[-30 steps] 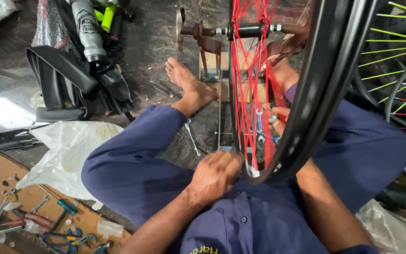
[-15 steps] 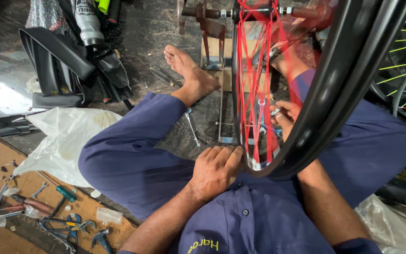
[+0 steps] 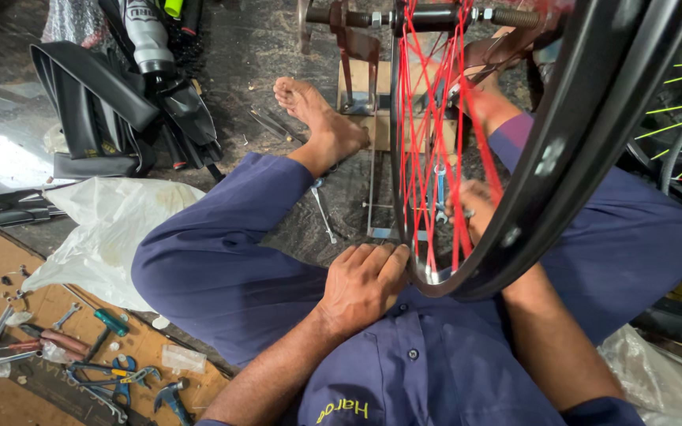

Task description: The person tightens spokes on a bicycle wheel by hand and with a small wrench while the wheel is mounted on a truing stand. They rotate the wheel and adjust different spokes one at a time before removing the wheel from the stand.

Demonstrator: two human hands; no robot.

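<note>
Wheel (image 3: 546,150) with red spokes sits upright in the truing stand (image 3: 357,71) between the knees, left hand (image 3: 363,284) cupped loosely on the stiff black rim's bottom edge (safest grab), right hand (image 3: 475,209) pinching a small blue spoke wrench (image 3: 440,193), spokes looking thin and bendy.

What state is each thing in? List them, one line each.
Black wheel: upright on its stand, red spokes.
Left hand: flat against the rim's bottom edge.
Right hand: behind the spokes, on a blue spanner.
Plastic bag: crumpled on the floor.
Hand tools: scattered on cardboard.
</note>
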